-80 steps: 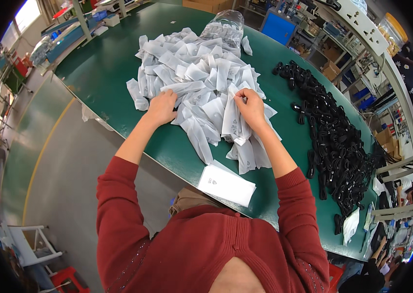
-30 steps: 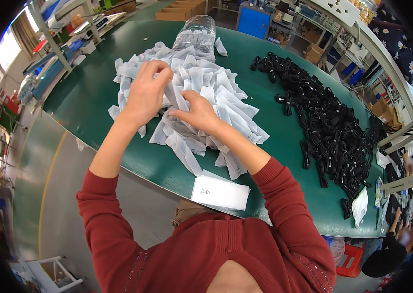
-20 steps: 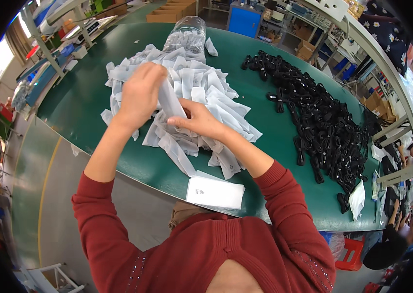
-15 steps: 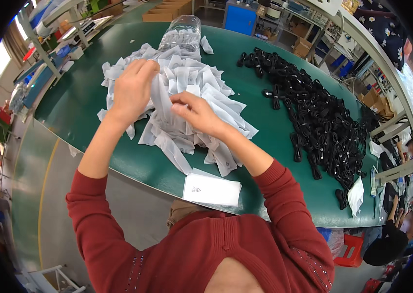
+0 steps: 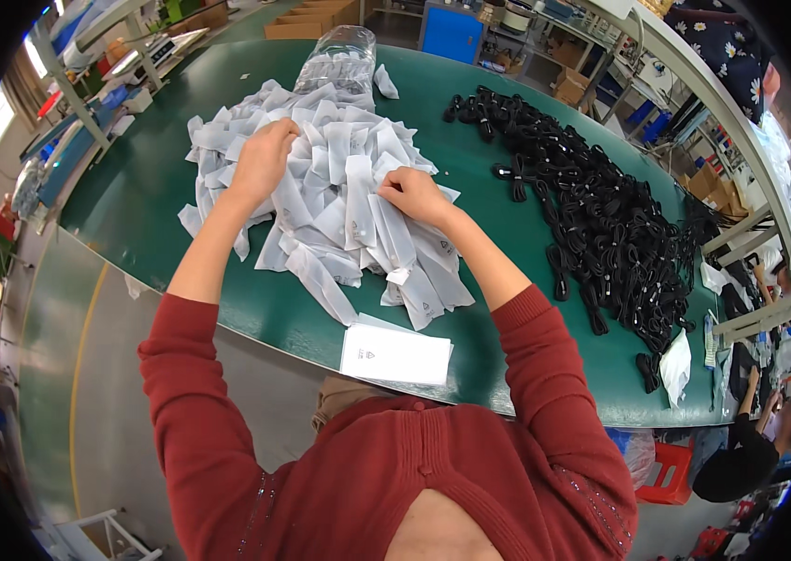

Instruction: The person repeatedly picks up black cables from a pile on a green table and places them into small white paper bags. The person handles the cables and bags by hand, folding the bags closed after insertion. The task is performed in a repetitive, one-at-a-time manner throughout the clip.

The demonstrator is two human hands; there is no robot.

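A flat white card stack [image 5: 396,353] is seen at the near edge of the green tabletop [image 5: 143,196]. Beyond it, the pile of white pouches [image 5: 330,201] is worked: the right hand [image 5: 414,194] is pinched shut on one pouch [image 5: 394,229], the left hand [image 5: 263,161] closed on pouches at the pile's left. Black cords [image 5: 592,220] are heaped to the right; a clear bag [image 5: 339,58] lies farthest.

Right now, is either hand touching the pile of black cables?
No, both the left hand and right hand rest on the white bags.
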